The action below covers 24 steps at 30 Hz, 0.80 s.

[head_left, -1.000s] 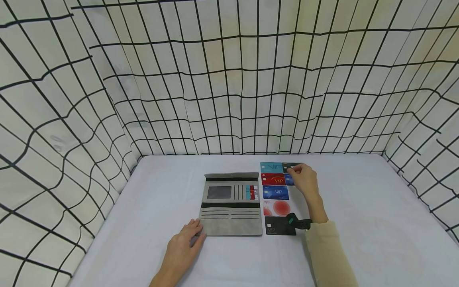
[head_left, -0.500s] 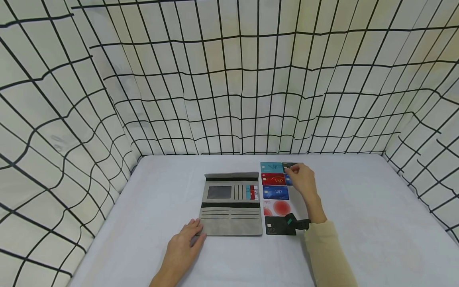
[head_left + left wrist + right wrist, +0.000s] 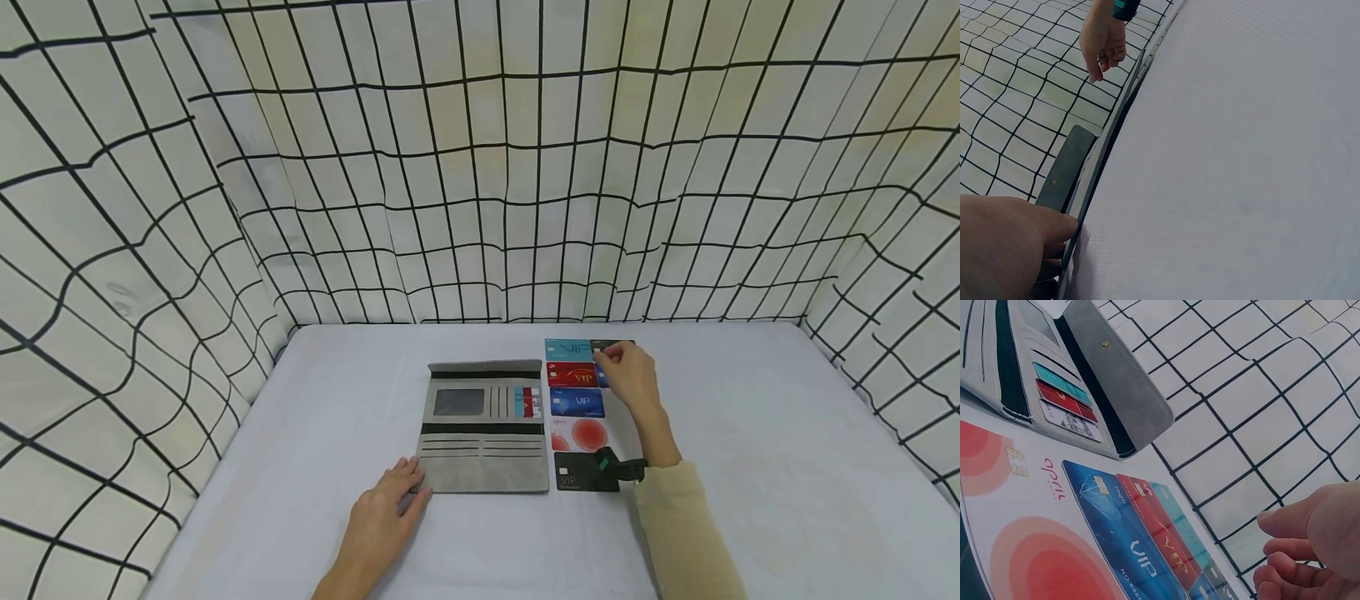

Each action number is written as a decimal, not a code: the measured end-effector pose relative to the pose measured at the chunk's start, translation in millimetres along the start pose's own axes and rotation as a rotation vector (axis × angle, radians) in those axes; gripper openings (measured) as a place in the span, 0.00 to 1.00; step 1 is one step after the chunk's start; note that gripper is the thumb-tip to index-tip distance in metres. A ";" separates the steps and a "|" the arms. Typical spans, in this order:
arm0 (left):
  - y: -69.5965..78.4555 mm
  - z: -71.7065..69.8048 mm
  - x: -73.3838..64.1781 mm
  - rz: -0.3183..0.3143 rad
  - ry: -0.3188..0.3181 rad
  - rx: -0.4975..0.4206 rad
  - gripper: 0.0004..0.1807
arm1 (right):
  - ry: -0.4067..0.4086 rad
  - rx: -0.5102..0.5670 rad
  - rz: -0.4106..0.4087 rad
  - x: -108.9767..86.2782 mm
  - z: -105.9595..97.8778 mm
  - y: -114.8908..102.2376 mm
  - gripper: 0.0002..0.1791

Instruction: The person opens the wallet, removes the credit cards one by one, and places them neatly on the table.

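A grey wallet (image 3: 480, 479) lies unfolded on the table, with teal, red and white cards tucked in one slot row. My left hand (image 3: 386, 508) rests at its lower left corner, fingertips along the edge. To the wallet's right, cards lie in a column: teal (image 3: 566, 350), red (image 3: 566, 375), blue (image 3: 576, 404), white with red circles (image 3: 588, 433) and black (image 3: 573, 477). My right hand (image 3: 632, 375) is over a second dark card (image 3: 596, 343) beside the teal one. In the right wrist view its fingers (image 3: 1279, 569) are loosely curled, with nothing seen between them and the thumb.
Part of another blue card (image 3: 603, 377) shows beside the red one, partly under the right hand. The table (image 3: 772, 458) has a white cover. White walls with a black grid (image 3: 480, 167) stand behind it and at both sides.
My right hand has shifted slightly left over the dark card at the top. The left hand, the wallet and the cards have stayed in place.
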<state>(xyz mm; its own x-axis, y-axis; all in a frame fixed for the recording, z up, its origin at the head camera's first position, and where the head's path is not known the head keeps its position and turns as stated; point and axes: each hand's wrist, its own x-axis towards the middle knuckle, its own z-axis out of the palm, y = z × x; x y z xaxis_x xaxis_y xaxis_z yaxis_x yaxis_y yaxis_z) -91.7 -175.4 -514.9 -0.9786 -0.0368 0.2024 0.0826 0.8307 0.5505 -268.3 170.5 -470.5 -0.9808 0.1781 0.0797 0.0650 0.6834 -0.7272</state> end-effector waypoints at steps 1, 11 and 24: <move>0.0 0.1 0.1 0.001 0.001 -0.002 0.18 | -0.001 0.000 0.000 -0.1 0.4 -0.4 0.20; 0.0 -0.3 0.3 0.012 0.008 -0.008 0.18 | -0.011 0.002 -0.033 -3.1 4.7 -6.0 0.19; -2.2 2.0 0.3 0.021 0.016 -0.002 0.18 | -0.047 -0.005 -0.081 -8.6 13.0 -12.3 0.19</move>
<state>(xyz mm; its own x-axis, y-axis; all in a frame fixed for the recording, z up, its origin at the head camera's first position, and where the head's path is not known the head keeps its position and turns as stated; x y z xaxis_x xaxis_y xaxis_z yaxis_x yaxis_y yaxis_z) -92.5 -176.1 -517.6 -0.9736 -0.0281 0.2265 0.1035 0.8300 0.5480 -263.1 151.3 -471.1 -0.9904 0.0891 0.1056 -0.0135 0.6980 -0.7159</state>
